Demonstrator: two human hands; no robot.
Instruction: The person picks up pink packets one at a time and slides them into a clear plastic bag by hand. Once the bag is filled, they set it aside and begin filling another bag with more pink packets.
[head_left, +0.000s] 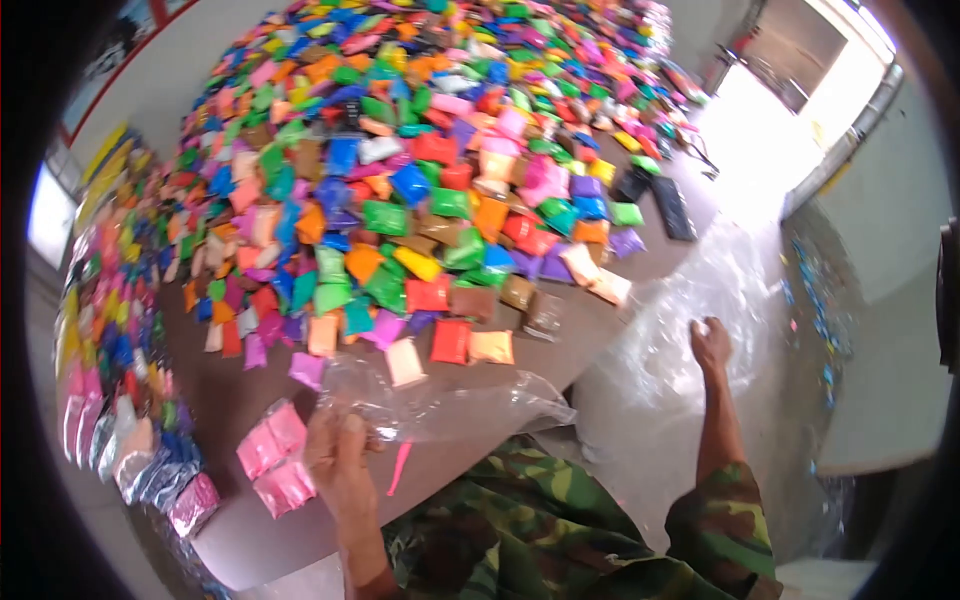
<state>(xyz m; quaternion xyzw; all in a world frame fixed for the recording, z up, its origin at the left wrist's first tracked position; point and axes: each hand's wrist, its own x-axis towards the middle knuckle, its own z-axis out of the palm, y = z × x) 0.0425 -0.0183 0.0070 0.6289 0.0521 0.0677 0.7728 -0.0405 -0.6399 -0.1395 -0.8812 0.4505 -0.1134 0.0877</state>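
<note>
My left hand (340,455) is closed on one end of a clear plastic bag (465,410), which stretches out to the right over the table's near edge. Left of that hand lies a clear pack of pink packets (275,455). A thin pink strip (399,468) lies just under the bag. Off to the right, my right hand (711,345) is held over a heap of clear plastic bags (670,320), its fingers curled. Whether plastic is caught between those fingers is too blurred to make out.
Small packets of many colours (430,200) form a big pile on the brown table (250,545). A black phone-like object (673,208) lies at its right. Filled clear bags (150,450) line the left edge. Scraps (825,330) litter the floor at right.
</note>
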